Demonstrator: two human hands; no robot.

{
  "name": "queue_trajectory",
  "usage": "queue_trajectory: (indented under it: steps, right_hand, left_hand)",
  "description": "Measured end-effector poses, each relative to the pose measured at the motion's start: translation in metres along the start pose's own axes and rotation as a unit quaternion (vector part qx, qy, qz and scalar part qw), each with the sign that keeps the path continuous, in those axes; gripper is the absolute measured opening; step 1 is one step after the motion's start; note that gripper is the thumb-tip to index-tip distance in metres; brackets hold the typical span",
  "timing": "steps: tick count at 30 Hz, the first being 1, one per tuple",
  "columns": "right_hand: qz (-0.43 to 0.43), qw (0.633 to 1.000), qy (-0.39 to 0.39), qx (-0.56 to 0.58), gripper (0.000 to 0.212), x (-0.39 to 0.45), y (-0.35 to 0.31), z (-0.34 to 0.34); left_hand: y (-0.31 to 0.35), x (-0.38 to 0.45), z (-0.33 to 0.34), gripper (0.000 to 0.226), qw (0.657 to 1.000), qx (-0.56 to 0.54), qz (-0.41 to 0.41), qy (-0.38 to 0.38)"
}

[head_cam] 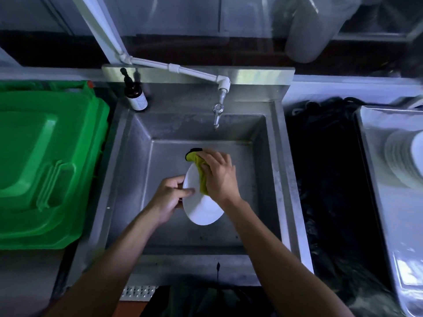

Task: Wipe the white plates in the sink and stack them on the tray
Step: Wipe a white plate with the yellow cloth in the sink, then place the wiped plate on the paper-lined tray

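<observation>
I see the white plate held tilted over the steel sink. My left hand grips its left rim; my right hand clutches a yellow-green cloth against its face. Stacked plates sit on the tray far right.

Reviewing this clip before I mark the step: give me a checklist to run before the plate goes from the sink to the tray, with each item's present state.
1. Left hand has hold of the white plate at its rim: ok.
2. Right hand presses the yellow-green cloth on the plate: ok.
3. Plate wiped all over: cannot tell; the cloth covers only its upper part.
4. Tap not running: ok, no stream visible.
5. Tray on the right has bare room beside the stack of white plates: ok.
6. More plates left in the sink: cannot tell; none visible, though the hands hide part of the bottom.
</observation>
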State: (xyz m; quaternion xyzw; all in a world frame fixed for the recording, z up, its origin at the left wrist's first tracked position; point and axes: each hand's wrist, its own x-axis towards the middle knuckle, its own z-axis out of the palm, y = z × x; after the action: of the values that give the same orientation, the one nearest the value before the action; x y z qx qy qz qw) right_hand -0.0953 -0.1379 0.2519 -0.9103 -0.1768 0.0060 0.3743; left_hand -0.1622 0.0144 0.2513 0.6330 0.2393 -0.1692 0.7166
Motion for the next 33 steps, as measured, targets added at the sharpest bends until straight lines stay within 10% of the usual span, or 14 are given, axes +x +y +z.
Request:
queue_trajectory:
  steps: [16,28,33]
  right_hand:
    - [0.098,0.985,0.129,-0.051,0.042,-0.033,0.022,-0.049]
    - [0.209,0.951,0.213,-0.081,0.031,-0.100,0.084,-0.149]
    - [0.213,0.949,0.212,-0.093,0.031,-0.123,0.126,-0.212]
  left_hand:
    - [0.025,0.046,0.034,0.031,0.961,0.230,0.130,-0.079]
    - [0.091,0.034,0.176,0.032,0.849,0.407,0.323,-0.094]
    - [0.105,0.029,0.263,0.028,0.741,0.508,0.431,-0.090]
